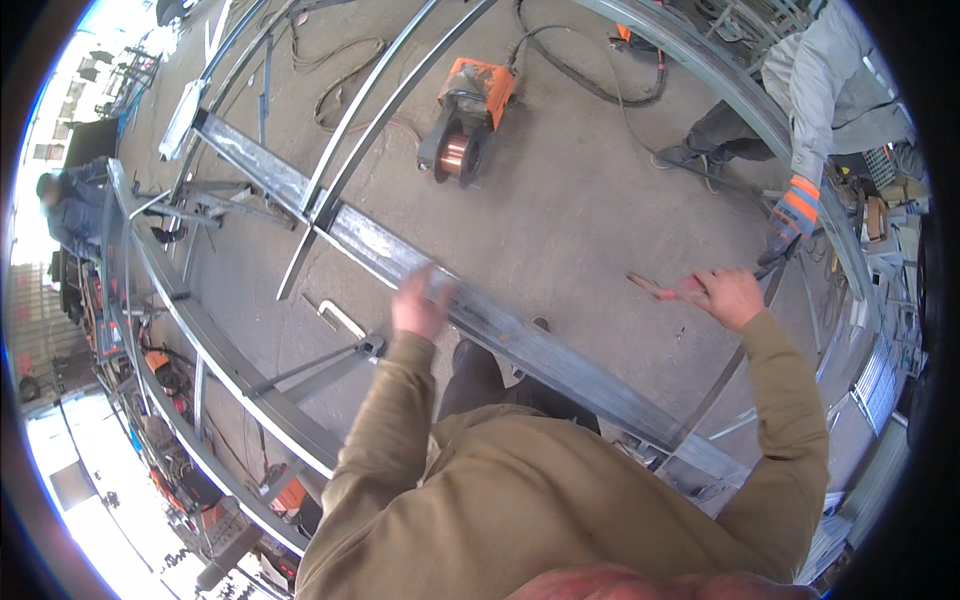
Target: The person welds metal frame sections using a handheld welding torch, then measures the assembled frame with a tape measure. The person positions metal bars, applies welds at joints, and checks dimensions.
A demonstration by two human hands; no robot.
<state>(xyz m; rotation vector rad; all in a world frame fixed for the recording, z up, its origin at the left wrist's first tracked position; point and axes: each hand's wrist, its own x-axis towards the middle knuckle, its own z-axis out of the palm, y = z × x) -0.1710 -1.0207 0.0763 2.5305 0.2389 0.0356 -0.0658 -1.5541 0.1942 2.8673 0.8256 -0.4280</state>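
Observation:
Over the long grey metal beam (540, 345) in front of me is my left hand (421, 303), somewhat blurred. Its fingers look apart with nothing visible in them; I cannot tell whether they touch the metal. To the right, beyond the beam, my right hand (734, 297) is closed around a red hand tool (685, 289) with a narrow two-pronged end. That end points left, above the concrete floor; the kind of tool is not clear. Two curved metal bars (375, 115) cross the beam on the left. A pale C-shaped piece (342, 318) lies near my left forearm.
An orange and black wire feeder (466, 120) with a copper spool stands beyond the beam, cables (575, 75) behind it. A co-worker's gloved hand (795, 220) is at the curved frame (735, 85) on the right. Another person (75, 210) is far left, beside a curved rail (215, 355).

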